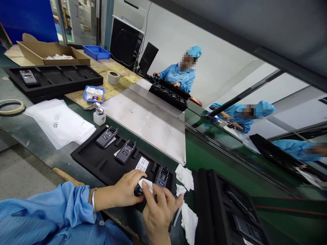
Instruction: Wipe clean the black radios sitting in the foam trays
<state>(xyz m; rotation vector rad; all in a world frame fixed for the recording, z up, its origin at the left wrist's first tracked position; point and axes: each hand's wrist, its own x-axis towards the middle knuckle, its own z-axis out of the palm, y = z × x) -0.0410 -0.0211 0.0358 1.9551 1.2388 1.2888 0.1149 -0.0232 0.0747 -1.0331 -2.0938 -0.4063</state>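
My left hand (127,189) is closed around a small black device (138,191), held over the near end of a black foam tray (87,154). My right hand (157,209) pinches a small white cloth (146,185) against that device. In the tray's slots lie three more black devices (106,136) (125,152) (161,177), and a white label card (142,164) lies in another slot. Both sleeves are blue.
A small white pump bottle (99,114) stands behind the tray beside white sheets (60,122). Crumpled white wipes (185,177) lie to the right. Another black tray (230,207) is at right, one more (53,80) at far left. Several people in blue work along the green belt (212,160).
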